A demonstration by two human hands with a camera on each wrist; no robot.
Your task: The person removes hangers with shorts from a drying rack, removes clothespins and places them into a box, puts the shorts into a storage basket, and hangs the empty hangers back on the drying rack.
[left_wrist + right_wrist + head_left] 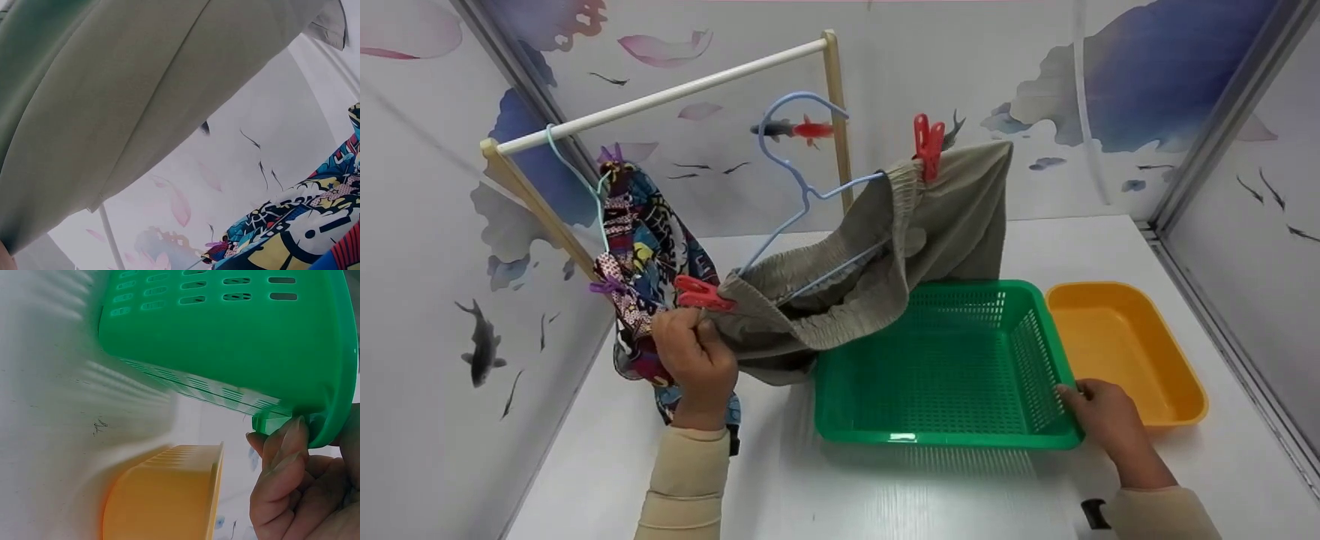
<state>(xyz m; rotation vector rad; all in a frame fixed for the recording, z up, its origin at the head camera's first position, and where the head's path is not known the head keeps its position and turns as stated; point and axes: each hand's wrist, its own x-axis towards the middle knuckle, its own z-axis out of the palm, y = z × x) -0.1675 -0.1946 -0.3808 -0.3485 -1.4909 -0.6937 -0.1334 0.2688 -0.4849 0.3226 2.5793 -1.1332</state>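
Observation:
My left hand (695,360) grips the waist end of grey-brown elastic-waist trousers (960,202), right below a red clothespin (705,292). The trousers hang on a blue hanger (802,180) whose hook is free in the air, and a second red clothespin (930,146) pinches the far side of the waistband. With thumb and curled fingers, my right hand (1102,420) holds the right rim of a green basket (945,439). In the right wrist view, those fingers (287,455) curl under the basket's rim. The left wrist view is largely filled by the trousers' cloth (135,95).
A drying rack (667,96) stands at the back left. A patterned garment (649,240) hangs from it on a pale green hanger (574,169) with purple clothespins. Beside the basket, on the right, sits a yellow tray (1125,360). Printed walls surround the white table (885,495).

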